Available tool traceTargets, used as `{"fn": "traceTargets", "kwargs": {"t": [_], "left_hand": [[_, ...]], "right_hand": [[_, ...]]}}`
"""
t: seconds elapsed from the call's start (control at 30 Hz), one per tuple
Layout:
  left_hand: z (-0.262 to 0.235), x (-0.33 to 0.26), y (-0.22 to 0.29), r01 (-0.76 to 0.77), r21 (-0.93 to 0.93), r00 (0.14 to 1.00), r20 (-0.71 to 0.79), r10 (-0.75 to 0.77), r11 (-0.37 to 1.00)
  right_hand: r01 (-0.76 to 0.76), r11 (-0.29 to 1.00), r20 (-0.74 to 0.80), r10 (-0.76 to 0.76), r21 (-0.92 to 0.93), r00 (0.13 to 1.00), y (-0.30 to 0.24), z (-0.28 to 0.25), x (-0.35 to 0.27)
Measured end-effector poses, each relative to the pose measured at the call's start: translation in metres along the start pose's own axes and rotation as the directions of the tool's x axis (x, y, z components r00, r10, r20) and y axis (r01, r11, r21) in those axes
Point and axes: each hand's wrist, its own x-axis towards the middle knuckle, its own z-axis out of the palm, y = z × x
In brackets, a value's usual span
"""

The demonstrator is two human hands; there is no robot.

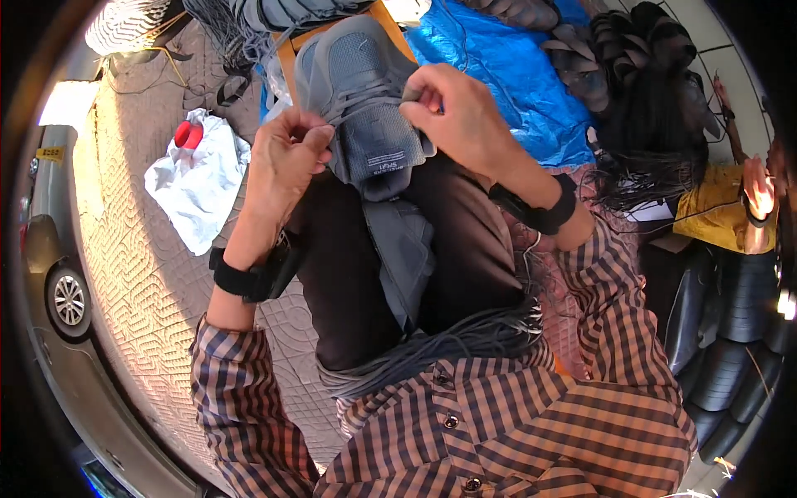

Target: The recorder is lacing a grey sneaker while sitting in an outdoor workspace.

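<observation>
A grey mesh shoe upper (pixel 353 58) lies over my knees, its toe pointing away and its padded tongue (pixel 378 137) toward me. Grey shoelace (pixel 365 98) crosses its front. At the left side of the tongue my left hand (pixel 286 158) is closed in a pinch, and the lace appears to run into its fingertips. My right hand (pixel 461 112) pinches at the right side, with the lace end mostly hidden by the fingers. Between my thighs rests another grey upper piece (pixel 400 253). A bundle of loose grey laces (pixel 448 336) stretches across my lap.
White crumpled cloth (pixel 199 183) with a red round object (pixel 188 135) lies left on the quilted mat (pixel 158 274). Blue tarp (pixel 515 100), dark stacked shoe parts (pixel 656 41) and black laces (pixel 656 158) are at right. Another person's hand (pixel 757 189) shows at far right.
</observation>
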Motion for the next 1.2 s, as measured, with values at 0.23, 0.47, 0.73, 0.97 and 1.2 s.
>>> {"fn": "traceTargets", "kwargs": {"t": [0.23, 0.47, 0.73, 0.97, 1.2], "left_hand": [[-0.012, -0.002, -0.007, -0.016, 0.172, 0.999, 0.038, 0.01, 0.985], [-0.021, -0.027, -0.001, -0.191, 0.234, 0.982, 0.059, 0.182, 0.953], [-0.008, -0.04, -0.006, -0.337, 0.559, 0.927, 0.058, 0.37, 0.758], [-0.013, -0.034, -0.009, -0.388, 0.813, 0.787, 0.047, 0.615, 0.435], [-0.022, -0.045, -0.012, -0.353, 0.394, 0.932, 0.071, 0.355, 0.849]], "right_hand": [[-0.246, 0.874, 0.269, 0.139, 0.42, 0.953, 0.033, -0.023, 0.007], [-0.3, 0.854, 0.434, 0.099, 0.425, 0.895, 0.0, -0.046, -0.008], [0.146, 0.969, 0.138, -0.12, -0.198, 0.983, -0.012, -0.054, -0.048], [-0.584, 0.661, 0.528, 0.319, 0.471, 0.787, -0.019, -0.077, -0.028], [-0.78, 0.345, 0.652, 0.429, 0.522, 0.626, 0.048, -0.092, -0.055]]}}
